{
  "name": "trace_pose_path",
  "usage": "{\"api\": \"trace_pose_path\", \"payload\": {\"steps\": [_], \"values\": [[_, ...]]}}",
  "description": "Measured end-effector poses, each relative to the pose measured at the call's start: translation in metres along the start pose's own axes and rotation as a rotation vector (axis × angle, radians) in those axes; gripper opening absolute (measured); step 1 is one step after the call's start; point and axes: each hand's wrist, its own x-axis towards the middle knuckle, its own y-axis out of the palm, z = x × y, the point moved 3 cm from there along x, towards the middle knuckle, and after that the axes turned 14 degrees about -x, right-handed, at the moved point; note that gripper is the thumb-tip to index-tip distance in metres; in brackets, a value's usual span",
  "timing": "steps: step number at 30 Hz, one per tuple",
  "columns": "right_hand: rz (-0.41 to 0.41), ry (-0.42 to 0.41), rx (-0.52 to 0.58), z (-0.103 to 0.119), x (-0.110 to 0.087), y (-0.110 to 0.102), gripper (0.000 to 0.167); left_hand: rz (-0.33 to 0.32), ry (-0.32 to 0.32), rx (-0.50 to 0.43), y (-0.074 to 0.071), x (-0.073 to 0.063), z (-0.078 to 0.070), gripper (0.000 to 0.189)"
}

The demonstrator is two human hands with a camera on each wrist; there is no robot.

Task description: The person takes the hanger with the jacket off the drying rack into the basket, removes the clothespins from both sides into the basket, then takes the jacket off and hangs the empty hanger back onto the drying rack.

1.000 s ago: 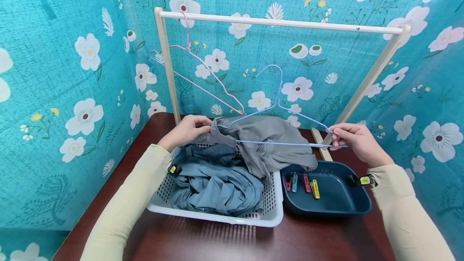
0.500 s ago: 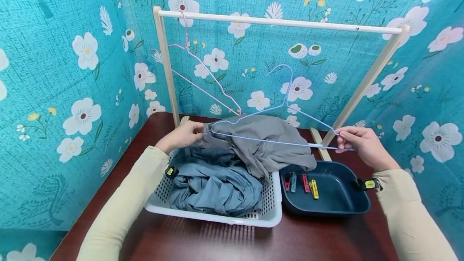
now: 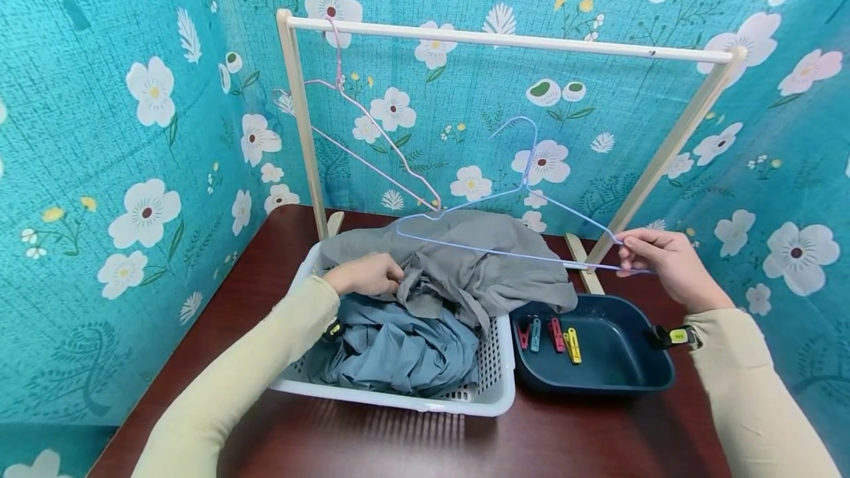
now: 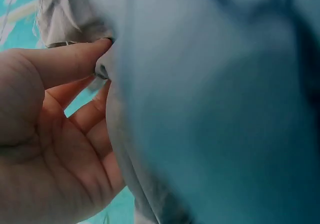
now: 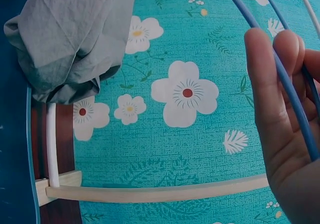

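In the head view my right hand [image 3: 657, 260] grips a blue wire hanger [image 3: 491, 251] by its right corner, hook up. The hanger's left end lies over a grey garment [image 3: 505, 234] draped across the basket. My left hand [image 3: 372, 274] pinches a bunched edge of that garment near the middle of the basket. The left wrist view shows thumb and fingers closing on the grey cloth [image 4: 75, 19], with blurred fabric filling the right side. In the right wrist view, fingers curl round the blue hanger wires [image 5: 292, 99].
A white perforated basket [image 3: 398, 395] holds a blue-grey garment [image 3: 405, 352]. To its right, a dark blue tub [image 3: 614, 382] contains several clothespins [image 3: 572, 345]. Behind stands a wooden rack with a white rail [image 3: 505, 39], a pink hanger [image 3: 381, 124] hooked at its left.
My left hand has left the garment's left opening, moved right and down, and pinches another edge. The hanger's left end, earlier inside the opening, now lies outside, over the cloth.
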Motion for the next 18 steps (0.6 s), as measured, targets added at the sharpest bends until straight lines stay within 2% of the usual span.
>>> {"api": "trace_pose_path", "payload": {"steps": [6,9,12,15,16,18], "values": [[-0.062,0.021,0.063,0.001,0.004,0.002,0.020,0.065,-0.057,0.075,0.017,0.010,-0.006,0.040],[-0.082,0.019,0.078,0.002,0.006,0.002,0.020,0.093,-0.089,0.090,0.017,0.011,-0.007,0.034],[-0.094,0.020,0.071,0.003,0.006,0.002,0.020,0.107,-0.110,0.041,0.011,0.008,-0.006,0.021],[-0.097,0.012,0.096,0.004,0.006,0.002,0.021,0.058,-0.131,-0.039,-0.005,0.001,-0.005,0.014],[-0.098,0.004,0.112,0.005,0.006,0.002,0.021,0.017,-0.127,-0.044,-0.012,-0.001,-0.004,0.017],[-0.102,-0.013,0.152,0.007,0.007,0.001,0.021,-0.104,-0.116,-0.054,-0.030,-0.008,-0.002,0.023]]}}
